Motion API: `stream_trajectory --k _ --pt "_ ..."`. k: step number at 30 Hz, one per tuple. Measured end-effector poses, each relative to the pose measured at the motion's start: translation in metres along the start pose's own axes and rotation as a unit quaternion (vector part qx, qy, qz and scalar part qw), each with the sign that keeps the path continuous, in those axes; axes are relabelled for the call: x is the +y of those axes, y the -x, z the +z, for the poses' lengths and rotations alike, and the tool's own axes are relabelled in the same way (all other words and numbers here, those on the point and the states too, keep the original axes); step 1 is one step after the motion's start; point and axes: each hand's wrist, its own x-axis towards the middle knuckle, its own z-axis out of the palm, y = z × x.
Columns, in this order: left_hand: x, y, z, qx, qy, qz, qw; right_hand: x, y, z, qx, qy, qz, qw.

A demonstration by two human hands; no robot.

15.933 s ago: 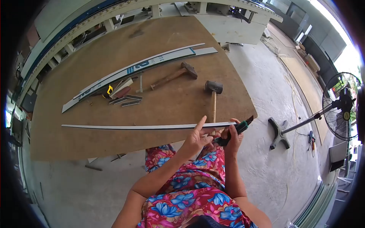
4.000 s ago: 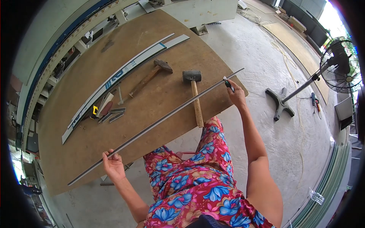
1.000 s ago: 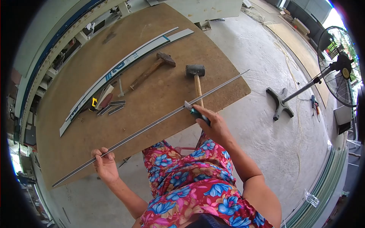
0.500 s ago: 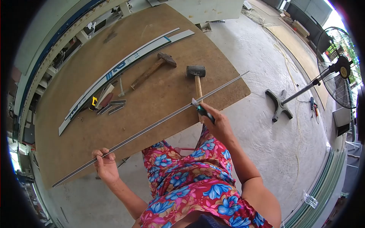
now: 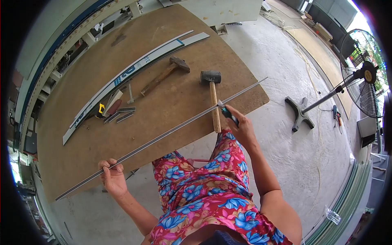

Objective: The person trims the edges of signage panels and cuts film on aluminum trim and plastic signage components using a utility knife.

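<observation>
A long, thin grey strip (image 5: 171, 131) runs slantwise across the brown table (image 5: 81, 155), its far end reaching past the right edge. Near its lower left end, my left hand (image 5: 114, 181) pinches it between thumb and fingers. My right hand (image 5: 243, 130) is closed around the dark green handle of a utility knife (image 5: 229, 115). The knife's tip meets the strip just right of the mallet's handle. That black-headed mallet (image 5: 210, 76) lies with its wooden handle crossing the strip. Further left rests a hammer (image 5: 178, 64) with a wooden handle.
White strips with blue print (image 5: 134, 67) lie across the table behind the tools. Short metal pieces (image 5: 124, 116) and a yellow-and-black tool (image 5: 101, 109) sit at left. A standing fan (image 5: 300, 113) is on the floor at right, near a cable (image 5: 318, 139).
My right hand and the knife have slid along the strip to the right, past the mallet's handle. My left hand keeps its grip in the same place.
</observation>
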Motion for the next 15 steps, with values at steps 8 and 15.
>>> stream_trajectory --k 8,15 --pt "0.003 -0.003 0.001 0.016 0.01 0.013 1.0 0.001 0.005 0.011 -0.039 -0.017 -0.065 0.997" --pt "0.001 -0.003 -0.001 0.016 0.026 0.005 1.0 -0.003 0.008 0.018 0.013 0.042 -0.124 0.991"
